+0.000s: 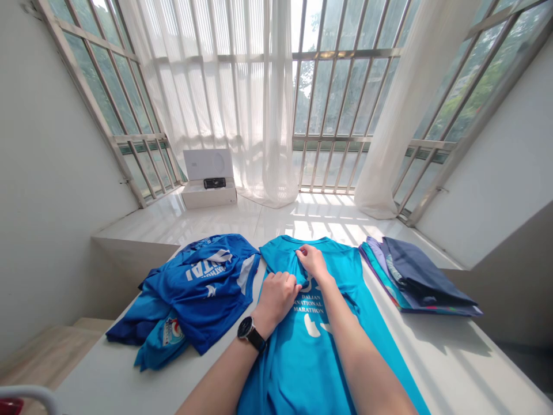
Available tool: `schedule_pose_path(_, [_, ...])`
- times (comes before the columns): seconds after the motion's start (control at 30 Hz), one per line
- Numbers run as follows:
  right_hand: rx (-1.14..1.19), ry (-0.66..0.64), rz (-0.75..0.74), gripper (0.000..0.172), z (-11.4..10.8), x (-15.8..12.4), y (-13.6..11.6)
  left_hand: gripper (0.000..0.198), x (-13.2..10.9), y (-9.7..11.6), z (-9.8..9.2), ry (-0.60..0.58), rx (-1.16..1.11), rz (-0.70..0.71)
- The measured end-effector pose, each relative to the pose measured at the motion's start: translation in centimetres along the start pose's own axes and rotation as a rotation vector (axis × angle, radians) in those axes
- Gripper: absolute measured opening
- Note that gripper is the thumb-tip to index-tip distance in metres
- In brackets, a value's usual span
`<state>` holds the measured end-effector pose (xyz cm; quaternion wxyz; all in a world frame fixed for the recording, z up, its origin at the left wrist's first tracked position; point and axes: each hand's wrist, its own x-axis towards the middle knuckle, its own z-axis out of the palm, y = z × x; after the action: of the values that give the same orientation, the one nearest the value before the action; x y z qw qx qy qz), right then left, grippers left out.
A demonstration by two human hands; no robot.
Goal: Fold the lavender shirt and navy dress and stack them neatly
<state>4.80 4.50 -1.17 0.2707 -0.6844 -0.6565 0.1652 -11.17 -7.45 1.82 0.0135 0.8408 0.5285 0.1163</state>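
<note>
A turquoise T-shirt [298, 369] with white "Dalian" marathon lettering lies spread in front of me, its collar toward the window. My left hand [280, 294], with a black watch [246, 328] on its wrist, is closed on the cloth left of the print. Higher up, below the collar, my right hand [311, 262] pinches the same shirt, and the cloth between both hands is drawn into folds. Part of the print is hidden by my hands and right forearm. Loosely heaped blue shirts [194, 294] lie to the left; folded garments [425, 276], dark navy on top, are stacked to the right.
The clothes rest on a white table [436, 357] against a tiled window ledge [259, 219]. An open white box [209, 196] holding a black object stands on the ledge. Sheer curtains [272, 115] hang before barred windows. A pale curved rail [30, 393] shows at lower left.
</note>
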Motion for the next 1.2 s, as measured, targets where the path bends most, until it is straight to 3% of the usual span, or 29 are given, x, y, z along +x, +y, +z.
schedule_pose_path(0.17, [0.009, 0.014, -0.005, 0.023, 0.0, 0.0, 0.0, 0.030, 0.2, 0.0, 0.2, -0.007, -0.020, -0.055])
schedule_pose_path(0.47, [0.011, 0.018, -0.033, 0.021, 0.1, 0.0, 0.2, 0.015, -0.1, 0.4, 0.5, 0.048, 0.028, 0.049])
schedule_pose_path(0.67, [-0.008, 0.012, -0.022, 0.023, -0.1, 0.2, 0.0, 0.024, 0.2, 0.4, 1.1, 0.127, 0.005, 0.025])
schedule_pose_path(0.8, [-0.014, -0.021, -0.009, 0.024, -0.5, 0.1, -0.5, 0.025, 0.1, 0.6, 1.0, 0.110, -0.012, -0.002])
schedule_pose_path(1.03, [0.014, -0.231, 0.054, 0.030, -3.2, -0.4, -1.1, 0.021, -0.2, 0.4, 0.8, 0.056, -0.037, 0.011])
schedule_pose_path(1.2, [0.048, -0.530, 0.123, 0.029, -7.1, -1.3, -1.8, 0.024, 0.0, 0.0, 1.4, 0.095, -0.100, -0.038])
